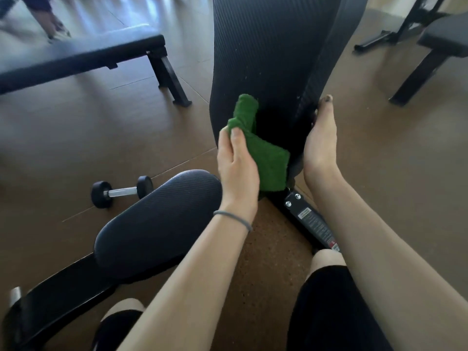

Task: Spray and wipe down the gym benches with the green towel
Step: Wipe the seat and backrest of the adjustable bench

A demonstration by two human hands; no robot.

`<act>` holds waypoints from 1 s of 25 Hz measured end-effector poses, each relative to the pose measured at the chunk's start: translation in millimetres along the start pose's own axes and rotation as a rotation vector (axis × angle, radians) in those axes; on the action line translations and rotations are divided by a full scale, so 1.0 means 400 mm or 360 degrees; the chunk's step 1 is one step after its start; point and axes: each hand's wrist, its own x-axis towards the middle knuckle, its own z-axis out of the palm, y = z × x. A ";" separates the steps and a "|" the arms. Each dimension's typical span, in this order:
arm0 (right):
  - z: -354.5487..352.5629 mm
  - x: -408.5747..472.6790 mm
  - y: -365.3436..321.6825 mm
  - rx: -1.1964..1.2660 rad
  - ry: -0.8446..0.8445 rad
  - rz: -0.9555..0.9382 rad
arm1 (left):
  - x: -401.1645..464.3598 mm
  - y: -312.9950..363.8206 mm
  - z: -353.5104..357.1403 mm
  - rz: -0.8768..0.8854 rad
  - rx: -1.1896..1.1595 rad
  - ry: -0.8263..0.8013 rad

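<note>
Black flat bench [76, 57]: seen at ten o'clock, blurred, well apart from the work; whether it has been wiped cannot be told.
Dumbbell [121, 190]: lying on the brown floor [76, 138] at eight o'clock, near the seat pad [157, 224].
Left hand [236, 163]: curled around the green towel [258, 153], which is pinched between thumb and fingers and pressed against the lower end of the backrest [266, 59].
Towel place and axis: at the centre, bunched; its long axis runs from a rolled tip at twelve o'clock down to a wider flap at five o'clock, the tip pointing up the pad.
Right hand [320, 138]: laid flat along the backrest's right edge, fingers mostly straight, steadying it.
Frame [311, 224]: black bar with a label, running toward five o'clock.
Risk: the bunched towel may skip strips of the ribbed pad, since little cloth is in contact; the raised backrest may shift if the steadying hand slips.
Risk: no spray bottle is in view, so a dry wipe is possible.
</note>
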 end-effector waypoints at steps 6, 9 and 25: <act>-0.022 0.016 0.017 -0.0058 -0.0163 -0.0419 | 0.007 -0.044 0.183 0.0244 0.0439 0.0415; -0.021 0.051 0.023 -0.0101 -0.0318 -0.0525 | 0.023 -0.066 0.193 0.0353 0.0479 0.0577; 0.002 0.057 -0.056 0.0044 -0.0183 -0.0949 | 0.098 -0.019 0.166 0.0205 0.0204 0.0444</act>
